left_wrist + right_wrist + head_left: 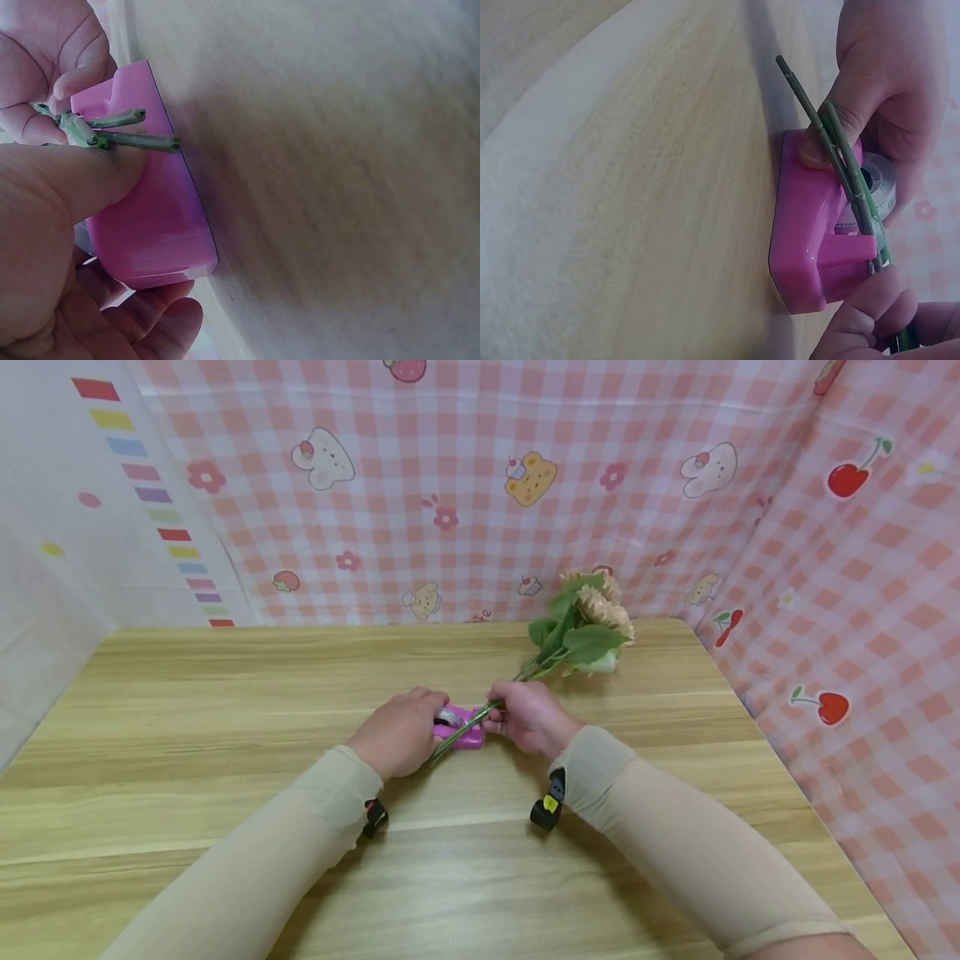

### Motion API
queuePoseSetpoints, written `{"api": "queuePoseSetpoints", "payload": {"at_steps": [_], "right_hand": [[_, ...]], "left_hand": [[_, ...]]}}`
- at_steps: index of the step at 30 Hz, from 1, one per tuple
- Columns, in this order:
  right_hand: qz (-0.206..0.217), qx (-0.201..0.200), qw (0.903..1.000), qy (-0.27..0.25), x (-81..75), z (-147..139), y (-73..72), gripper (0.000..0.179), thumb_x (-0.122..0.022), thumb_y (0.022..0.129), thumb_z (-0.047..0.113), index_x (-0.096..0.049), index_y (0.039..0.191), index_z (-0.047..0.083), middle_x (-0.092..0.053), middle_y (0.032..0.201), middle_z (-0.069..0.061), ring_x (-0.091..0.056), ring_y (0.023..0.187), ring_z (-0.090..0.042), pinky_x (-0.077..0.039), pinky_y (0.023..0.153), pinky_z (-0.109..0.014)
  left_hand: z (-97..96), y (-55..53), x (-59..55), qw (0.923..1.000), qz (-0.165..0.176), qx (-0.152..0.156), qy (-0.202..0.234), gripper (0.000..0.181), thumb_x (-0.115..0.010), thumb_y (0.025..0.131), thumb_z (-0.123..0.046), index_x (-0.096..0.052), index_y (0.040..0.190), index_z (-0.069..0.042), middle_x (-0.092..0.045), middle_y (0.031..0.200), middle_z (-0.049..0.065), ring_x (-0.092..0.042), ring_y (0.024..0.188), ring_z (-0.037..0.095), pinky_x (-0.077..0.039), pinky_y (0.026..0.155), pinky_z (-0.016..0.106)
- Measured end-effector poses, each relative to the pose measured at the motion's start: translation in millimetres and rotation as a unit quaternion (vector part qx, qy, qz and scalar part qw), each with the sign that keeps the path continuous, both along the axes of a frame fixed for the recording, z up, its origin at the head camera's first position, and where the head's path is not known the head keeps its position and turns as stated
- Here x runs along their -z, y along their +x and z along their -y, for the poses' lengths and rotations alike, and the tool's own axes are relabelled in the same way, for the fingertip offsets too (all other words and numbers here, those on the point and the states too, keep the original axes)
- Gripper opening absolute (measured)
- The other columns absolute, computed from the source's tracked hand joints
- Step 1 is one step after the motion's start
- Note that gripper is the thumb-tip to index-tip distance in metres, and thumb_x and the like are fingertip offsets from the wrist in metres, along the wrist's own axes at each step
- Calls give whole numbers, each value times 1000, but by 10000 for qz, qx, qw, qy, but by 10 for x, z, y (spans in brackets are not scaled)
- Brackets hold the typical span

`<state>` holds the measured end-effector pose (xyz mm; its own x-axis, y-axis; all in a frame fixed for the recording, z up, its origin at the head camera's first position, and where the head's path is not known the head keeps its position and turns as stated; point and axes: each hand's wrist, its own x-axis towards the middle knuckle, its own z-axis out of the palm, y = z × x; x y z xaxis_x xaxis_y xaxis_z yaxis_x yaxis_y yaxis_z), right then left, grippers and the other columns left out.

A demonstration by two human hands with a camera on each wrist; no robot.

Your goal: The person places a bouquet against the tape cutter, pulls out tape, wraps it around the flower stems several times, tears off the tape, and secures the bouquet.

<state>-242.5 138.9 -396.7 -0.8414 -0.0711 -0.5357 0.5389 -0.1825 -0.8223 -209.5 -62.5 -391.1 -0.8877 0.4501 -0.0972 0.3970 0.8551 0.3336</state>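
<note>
My left hand [401, 732] grips a pink tape dispenser [470, 741] on the table, thumb on its near side and fingers round the far side. A roll of clear tape [883, 187] sits in the dispenser. With the right hand [534, 717] I hold the stems of a bunch of flowers [600, 610], pinched between thumb and fingers. The stems [802, 94] slant across the dispenser, and their cut ends pass by the left thumb. Clear tape seems to lie around the stems near the dispenser's front. Peach blooms and green leaves point to the back right.
The wooden table [187, 710] carries the dispenser. Behind it hangs a pink checked cloth [465, 568], with another checked cloth [885, 693] along the right side. A black wrist strap [551, 797] hangs below the right sleeve.
</note>
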Motion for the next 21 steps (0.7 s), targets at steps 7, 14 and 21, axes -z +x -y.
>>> {"api": "queuePoseSetpoints", "payload": {"at_steps": [7, 14, 21], "right_hand": [[-76, -110, 9999, 7, -4, 1, -1, 10, -51, 99, 0, -51, 89, 4, -52, 77, -4, -52, 62, -12, -57, 60, -22], [-107, -253, 9996, 119, -43, -6, 18, 12, -49, 97, -1, -49, 87, 4, -52, 77, -5, -53, 62, -13, -57, 61, -22], [-50, -561, 9974, 449, -80, -34, 24, 5, -49, 99, 2, -53, 96, 1, -60, 75, -7, -59, 63, -16, -61, 61, -24]], "left_hand": [[0, 3, -11, 10000, 48, -21, -32, 55, -62, 105, -20, -47, 156, -3, -53, 156, 16, -53, 144, 38, -44, 124, 51], [-3, 3, -6, 10000, -21, 10, -26, 54, -62, 105, -21, -49, 154, -3, -55, 154, 17, -56, 140, 38, -46, 121, 51], [-2, -3, -17, 10000, 44, -35, -64, 55, -62, 105, -22, -48, 155, -5, -53, 156, 16, -55, 142, 38, -45, 122, 51]]}}
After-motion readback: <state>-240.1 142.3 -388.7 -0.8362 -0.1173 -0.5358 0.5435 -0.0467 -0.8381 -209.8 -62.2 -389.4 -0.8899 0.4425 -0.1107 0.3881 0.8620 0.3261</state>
